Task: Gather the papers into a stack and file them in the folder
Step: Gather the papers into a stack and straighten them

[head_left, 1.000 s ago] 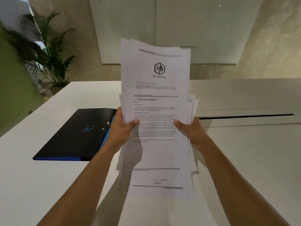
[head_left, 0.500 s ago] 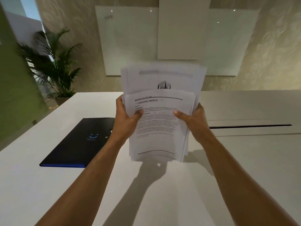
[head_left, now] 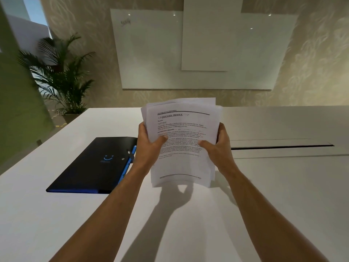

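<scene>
both hands hold the stack of papers standing up on the white table, bottom edge touching the top. the left hand grips its 9 o'clock side, the right hand its 3 o'clock side, thumbs on the front page. the dark folder lies shut at 9 o'clock of the papers, near the left wrist.

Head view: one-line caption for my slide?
Both hands, left hand and right hand, hold paper stack upright beside closed folder.
</scene>
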Action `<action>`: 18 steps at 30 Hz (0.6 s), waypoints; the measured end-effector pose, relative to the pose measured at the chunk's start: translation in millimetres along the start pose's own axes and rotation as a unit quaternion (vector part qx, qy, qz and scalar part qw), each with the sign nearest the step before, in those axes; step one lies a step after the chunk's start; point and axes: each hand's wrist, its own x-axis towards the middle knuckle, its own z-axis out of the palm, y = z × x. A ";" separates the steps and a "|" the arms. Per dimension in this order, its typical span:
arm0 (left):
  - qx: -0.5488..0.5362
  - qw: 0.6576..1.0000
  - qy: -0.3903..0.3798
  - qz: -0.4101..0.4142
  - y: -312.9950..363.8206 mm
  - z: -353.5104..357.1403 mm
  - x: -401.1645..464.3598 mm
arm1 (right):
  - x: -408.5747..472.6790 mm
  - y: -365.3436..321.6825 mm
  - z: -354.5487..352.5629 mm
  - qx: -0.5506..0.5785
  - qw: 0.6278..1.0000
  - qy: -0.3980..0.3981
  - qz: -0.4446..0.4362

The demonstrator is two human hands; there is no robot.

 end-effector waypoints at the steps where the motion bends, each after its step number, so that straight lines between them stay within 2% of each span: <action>1: 0.000 1.000 0.008 0.002 0.5 0.8 0.3 | 1.0 0.3 0.3 -0.003 1.000 0.010 -0.001; 6: 0.011 1.000 -0.011 0.027 6.4 1.1 -0.9 | 0.3 3.1 -0.8 -0.026 1.000 0.007 0.001; 9: -0.014 1.000 0.000 0.027 9.5 0.1 -0.2 | -0.3 -0.1 0.2 0.005 1.000 0.024 -0.002; 12: -0.007 0.999 -0.011 0.036 10.3 -0.2 1.3 | 1.0 -3.9 1.7 0.007 1.000 0.009 -0.002; 18: -0.028 0.997 0.013 0.069 20.4 -2.6 7.6 | 2.9 -6.3 1.6 0.017 0.999 0.028 -0.012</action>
